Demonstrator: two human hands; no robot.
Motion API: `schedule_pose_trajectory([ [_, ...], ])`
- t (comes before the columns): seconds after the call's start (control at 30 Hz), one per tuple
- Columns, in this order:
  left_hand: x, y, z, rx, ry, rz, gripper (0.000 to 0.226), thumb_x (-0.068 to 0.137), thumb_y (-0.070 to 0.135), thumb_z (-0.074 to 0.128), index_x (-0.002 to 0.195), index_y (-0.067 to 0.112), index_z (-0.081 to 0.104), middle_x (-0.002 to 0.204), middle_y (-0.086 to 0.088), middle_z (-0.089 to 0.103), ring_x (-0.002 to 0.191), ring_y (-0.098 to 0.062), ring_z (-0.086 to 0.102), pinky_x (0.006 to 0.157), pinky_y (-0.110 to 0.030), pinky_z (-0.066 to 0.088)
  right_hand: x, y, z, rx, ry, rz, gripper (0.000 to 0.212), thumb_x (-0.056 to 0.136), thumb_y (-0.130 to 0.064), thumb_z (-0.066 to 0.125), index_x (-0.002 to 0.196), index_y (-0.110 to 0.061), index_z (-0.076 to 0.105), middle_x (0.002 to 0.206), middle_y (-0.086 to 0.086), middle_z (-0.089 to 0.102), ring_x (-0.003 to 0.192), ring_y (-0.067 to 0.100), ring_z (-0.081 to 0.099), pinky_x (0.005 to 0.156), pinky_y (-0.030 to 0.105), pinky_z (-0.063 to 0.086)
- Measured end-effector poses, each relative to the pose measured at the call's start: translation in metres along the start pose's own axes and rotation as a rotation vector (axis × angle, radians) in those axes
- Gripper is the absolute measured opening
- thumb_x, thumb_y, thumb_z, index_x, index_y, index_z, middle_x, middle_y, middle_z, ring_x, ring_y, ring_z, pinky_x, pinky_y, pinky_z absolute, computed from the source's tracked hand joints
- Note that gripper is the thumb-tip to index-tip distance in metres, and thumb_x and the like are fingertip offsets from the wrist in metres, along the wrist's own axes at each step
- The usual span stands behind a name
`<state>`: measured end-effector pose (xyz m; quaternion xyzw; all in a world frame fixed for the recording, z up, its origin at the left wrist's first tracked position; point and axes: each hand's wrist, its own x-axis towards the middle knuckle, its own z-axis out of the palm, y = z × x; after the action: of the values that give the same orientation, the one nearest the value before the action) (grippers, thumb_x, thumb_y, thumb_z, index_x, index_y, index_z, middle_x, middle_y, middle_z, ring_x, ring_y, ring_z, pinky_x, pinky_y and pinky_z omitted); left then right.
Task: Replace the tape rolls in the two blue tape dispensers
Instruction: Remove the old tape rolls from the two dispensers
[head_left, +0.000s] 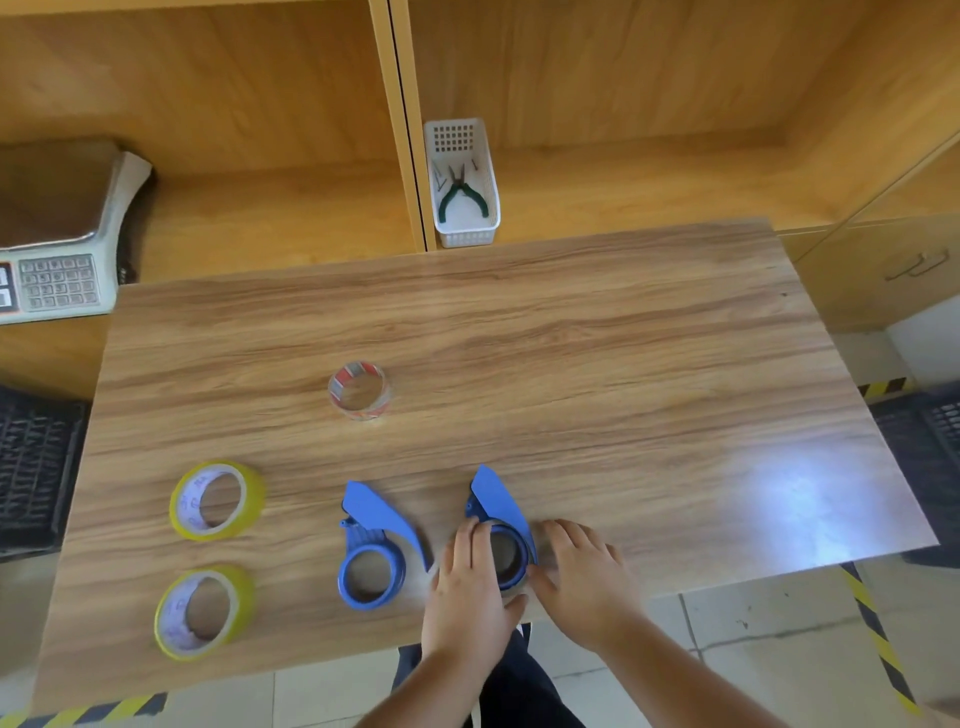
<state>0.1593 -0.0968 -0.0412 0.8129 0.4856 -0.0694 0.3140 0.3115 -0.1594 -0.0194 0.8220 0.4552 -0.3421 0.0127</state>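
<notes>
Two blue tape dispensers lie near the table's front edge. The left dispenser (370, 551) has an empty ring and nobody touches it. The right dispenser (500, 514) sits between my hands: my left hand (470, 587) wraps its left side and my right hand (582, 569) presses its right side, around a nearly used-up roll in its ring. Two full yellow tape rolls lie at the left, one farther back (216, 500) and one nearer (202, 612). A small spent clear roll with red marks (359, 391) stands mid-table.
The wooden table (571, 364) stands before wooden shelving. A white basket (465, 182) with green-handled pliers sits on the shelf behind. A weighing scale (52, 234) is at the far left. Black crates flank the table on both sides.
</notes>
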Motion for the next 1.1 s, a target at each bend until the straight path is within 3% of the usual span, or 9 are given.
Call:
schedule_pose_trajectory([
  [0.13, 0.000, -0.001, 0.001, -0.011, -0.003, 0.000, 0.083, 0.087, 0.053, 0.070, 0.151, 0.028, 0.023, 0.152, 0.012, 0.035, 0.143, -0.013, 0.034, 0.113, -0.030, 0.042, 0.001, 0.006, -0.003, -0.005, 0.012, -0.014, 0.060, 0.096, -0.055, 0.043, 0.149, -0.029, 0.036, 0.156, -0.012, 0.040, 0.147, 0.012, 0.030, 0.117, 0.037, 0.031],
  [0.53, -0.008, -0.003, -0.008, -0.041, -0.048, 0.072, 0.083, 0.086, 0.029, 0.070, 0.153, 0.029, 0.021, 0.153, 0.014, 0.032, 0.144, -0.012, 0.029, 0.118, -0.030, 0.034, -0.001, 0.010, -0.013, -0.027, 0.026, -0.004, 0.048, 0.098, -0.042, 0.042, 0.144, -0.028, 0.040, 0.152, -0.012, 0.043, 0.145, 0.014, 0.033, 0.115, 0.038, 0.034],
  [0.77, -0.020, 0.008, -0.018, -0.081, 0.037, 0.093, 0.085, 0.081, 0.037, 0.067, 0.154, 0.033, 0.023, 0.153, 0.017, 0.032, 0.144, -0.010, 0.028, 0.118, -0.028, 0.033, -0.004, 0.004, -0.019, 0.025, 0.088, 0.002, 0.050, 0.101, -0.047, 0.034, 0.148, -0.029, 0.035, 0.153, -0.012, 0.042, 0.144, 0.014, 0.034, 0.113, 0.037, 0.035],
  [0.93, -0.028, 0.018, -0.041, -0.100, 0.115, 0.132, 0.085, 0.074, 0.046, 0.061, 0.151, 0.038, 0.025, 0.148, 0.022, 0.033, 0.138, -0.008, 0.033, 0.113, -0.023, 0.032, -0.005, -0.007, -0.034, 0.031, 0.130, 0.009, 0.055, 0.103, -0.048, 0.031, 0.153, -0.027, 0.026, 0.163, -0.007, 0.029, 0.149, 0.019, 0.024, 0.113, 0.041, 0.033],
  [1.1, 0.012, 0.024, -0.084, -0.098, 0.261, 0.121, 0.084, 0.073, 0.050, 0.066, 0.149, 0.036, 0.032, 0.138, 0.017, 0.044, 0.127, -0.012, 0.043, 0.109, -0.031, 0.039, 0.006, -0.019, -0.052, 0.063, 0.160, 0.032, 0.063, 0.102, -0.051, 0.028, 0.159, -0.030, 0.013, 0.171, -0.005, 0.010, 0.156, 0.026, 0.009, 0.121, 0.048, 0.022],
])
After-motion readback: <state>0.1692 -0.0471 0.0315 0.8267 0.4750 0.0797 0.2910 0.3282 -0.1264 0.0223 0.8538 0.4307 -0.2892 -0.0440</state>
